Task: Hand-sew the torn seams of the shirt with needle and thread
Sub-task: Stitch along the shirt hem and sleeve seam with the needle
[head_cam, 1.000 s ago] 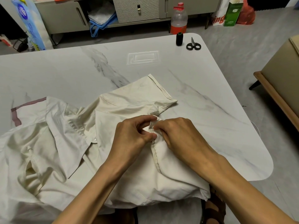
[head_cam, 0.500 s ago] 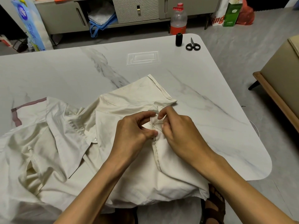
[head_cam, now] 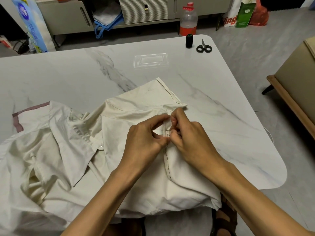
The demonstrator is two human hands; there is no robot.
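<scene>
A cream shirt (head_cam: 71,160) lies crumpled over the near half of the marble table (head_cam: 85,77). A seam (head_cam: 167,165) sewn with dark thread runs down from my hands towards the table's edge. My left hand (head_cam: 144,142) pinches the fabric fold at the top of that seam. My right hand (head_cam: 187,135) sits right beside it with curled fingers pinching at the same fold, where a short dark thread crosses. The needle itself is too small to make out.
A black thread spool (head_cam: 189,40) and small black scissors (head_cam: 204,47) stand at the table's far right corner. A plastic bottle (head_cam: 188,19) and cabinet (head_cam: 143,9) are on the floor beyond. A wooden-framed seat (head_cam: 293,92) is to the right.
My right hand has shifted up along the fold, its fingers curling tighter against the seam. My left hand keeps its pinch in almost the same spot.
</scene>
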